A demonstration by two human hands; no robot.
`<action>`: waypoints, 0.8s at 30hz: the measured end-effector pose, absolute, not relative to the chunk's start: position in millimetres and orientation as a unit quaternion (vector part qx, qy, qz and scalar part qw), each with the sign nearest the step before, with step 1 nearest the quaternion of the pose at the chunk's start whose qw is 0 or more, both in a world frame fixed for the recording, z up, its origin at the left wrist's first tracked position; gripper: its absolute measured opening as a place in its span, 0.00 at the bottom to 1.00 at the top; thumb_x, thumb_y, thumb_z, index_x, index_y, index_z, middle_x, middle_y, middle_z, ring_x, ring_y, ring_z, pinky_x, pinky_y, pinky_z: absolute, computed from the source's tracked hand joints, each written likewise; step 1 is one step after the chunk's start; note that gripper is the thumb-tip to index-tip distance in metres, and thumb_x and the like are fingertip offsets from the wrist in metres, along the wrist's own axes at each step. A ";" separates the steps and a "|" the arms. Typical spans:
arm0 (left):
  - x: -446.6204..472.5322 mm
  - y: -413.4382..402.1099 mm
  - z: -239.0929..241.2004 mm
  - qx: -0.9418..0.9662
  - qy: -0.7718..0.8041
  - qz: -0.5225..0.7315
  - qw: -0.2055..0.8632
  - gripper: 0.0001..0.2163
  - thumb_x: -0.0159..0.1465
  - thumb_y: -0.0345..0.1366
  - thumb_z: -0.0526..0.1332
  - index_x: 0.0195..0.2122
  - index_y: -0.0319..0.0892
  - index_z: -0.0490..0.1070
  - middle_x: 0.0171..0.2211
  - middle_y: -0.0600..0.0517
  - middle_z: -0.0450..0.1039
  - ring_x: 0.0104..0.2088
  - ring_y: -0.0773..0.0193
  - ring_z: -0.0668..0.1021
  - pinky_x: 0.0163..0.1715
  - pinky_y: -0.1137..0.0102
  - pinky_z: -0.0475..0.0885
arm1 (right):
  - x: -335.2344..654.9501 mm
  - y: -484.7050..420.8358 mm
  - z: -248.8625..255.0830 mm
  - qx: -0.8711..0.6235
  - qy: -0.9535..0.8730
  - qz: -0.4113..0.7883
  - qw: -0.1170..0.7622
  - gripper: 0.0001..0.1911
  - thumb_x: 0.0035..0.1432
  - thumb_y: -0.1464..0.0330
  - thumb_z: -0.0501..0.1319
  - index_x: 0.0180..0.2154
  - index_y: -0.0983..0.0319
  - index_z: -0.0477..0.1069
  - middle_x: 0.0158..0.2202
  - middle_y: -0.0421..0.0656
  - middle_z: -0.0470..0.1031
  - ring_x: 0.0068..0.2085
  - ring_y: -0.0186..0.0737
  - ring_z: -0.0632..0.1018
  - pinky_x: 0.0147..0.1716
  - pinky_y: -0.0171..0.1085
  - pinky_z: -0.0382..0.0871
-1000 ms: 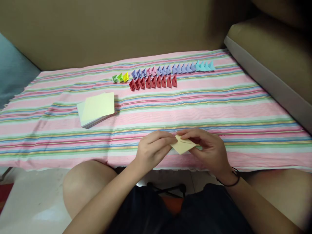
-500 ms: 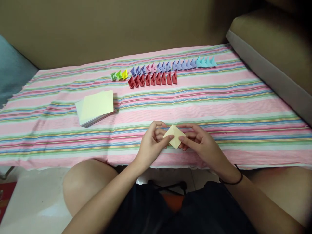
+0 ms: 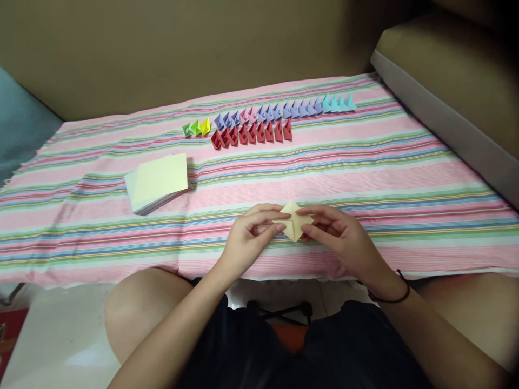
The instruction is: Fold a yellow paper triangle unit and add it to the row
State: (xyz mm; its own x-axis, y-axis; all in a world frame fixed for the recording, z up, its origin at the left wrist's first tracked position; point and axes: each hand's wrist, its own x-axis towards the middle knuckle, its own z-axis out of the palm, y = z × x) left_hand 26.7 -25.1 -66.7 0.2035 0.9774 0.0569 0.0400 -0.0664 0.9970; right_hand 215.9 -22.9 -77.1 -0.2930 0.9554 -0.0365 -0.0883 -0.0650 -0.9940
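A small pale yellow folded paper is held just above the striped cloth near its front edge. My left hand pinches its left corner with thumb and fingers. My right hand pinches its right side, a dark band round that wrist. The paper shows a diamond shape with a crease down the middle.
A stack of pale yellow paper sheets lies to the left. Further back stand a row of green, purple, pink and blue folded pieces and a row of red ones. A brown cushion rises at the right; my knees are below.
The yellow paper has been turned from a flat tilted piece to a diamond shape and refolded, and both hands have shifted slightly forward over the cloth.
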 end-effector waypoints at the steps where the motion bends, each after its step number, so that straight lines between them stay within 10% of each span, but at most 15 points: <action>1: 27.1 -25.5 -67.2 0.575 0.443 0.458 0.513 0.06 0.58 0.32 0.65 0.38 0.42 0.78 0.43 0.47 0.73 0.41 0.63 0.78 0.37 0.72 0.77 | 215.3 -23.6 -77.8 -0.409 -0.536 0.598 0.432 0.11 0.55 0.65 0.64 0.42 0.57 0.72 0.31 0.39 0.79 0.33 0.36 0.80 0.37 0.38 0.77; 17: 18.0 -26.7 -78.1 0.743 0.429 0.390 0.333 0.05 0.58 0.30 0.65 0.36 0.43 0.78 0.45 0.47 0.73 0.41 0.61 0.80 0.38 0.67 0.80 | 225.2 -19.3 -84.8 -0.459 -0.549 0.605 0.350 0.21 0.48 0.66 0.68 0.46 0.60 0.75 0.33 0.42 0.81 0.36 0.43 0.82 0.40 0.44 0.77; 24: 21.2 -33.2 -94.0 0.874 0.365 0.287 0.145 0.06 0.64 0.30 0.58 0.38 0.39 0.75 0.39 0.46 0.77 0.40 0.59 0.78 0.38 0.64 0.76 | 236.9 -16.5 -95.2 -0.423 -0.799 0.333 0.269 0.10 0.54 0.73 0.65 0.39 0.58 0.79 0.37 0.44 0.77 0.36 0.41 0.78 0.37 0.43 0.75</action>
State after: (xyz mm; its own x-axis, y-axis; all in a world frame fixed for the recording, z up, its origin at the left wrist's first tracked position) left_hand 21.2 -33.2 -94.0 0.5687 0.7210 0.3959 0.5549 -0.6915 0.4624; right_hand 236.9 -16.5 -95.2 -0.4975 0.8547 0.1481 0.4958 0.4202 -0.7600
